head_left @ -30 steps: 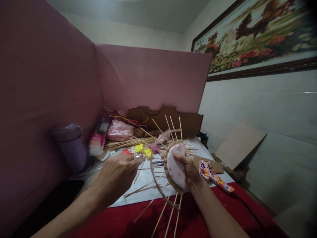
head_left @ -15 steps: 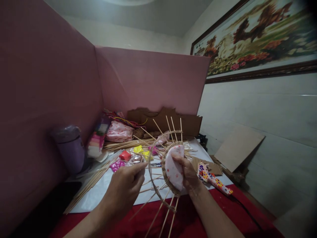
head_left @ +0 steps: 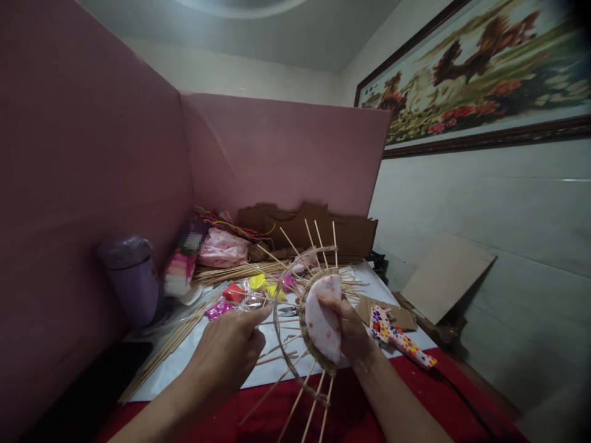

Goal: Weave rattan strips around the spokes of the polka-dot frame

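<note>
My right hand (head_left: 353, 329) is closed round a small woven basket base (head_left: 310, 344) covered with white, pink-dotted cloth (head_left: 322, 317), held upright above the table. Thin wooden spokes stick out of it upward and downward. My left hand (head_left: 231, 354) is closed in a pinch on a thin reed strand (head_left: 281, 295) that loops round the base's left side. Both hands hover over a white sheet (head_left: 203, 357) on the red tablecloth (head_left: 351, 412).
A floral-patterned glue gun (head_left: 399, 337) lies right of the basket. Bundles of thin sticks (head_left: 161, 351), coloured clips, a purple jar (head_left: 133, 280), cloth pieces and brown cardboard (head_left: 318, 227) crowd the back. Pink panels (head_left: 92, 154) wall the left and rear; a cardboard sheet (head_left: 443, 271) leans at right.
My left hand slid right and closer to the basket base, uncovering the coloured clips behind it. The right hand and basket shifted slightly left and down.
</note>
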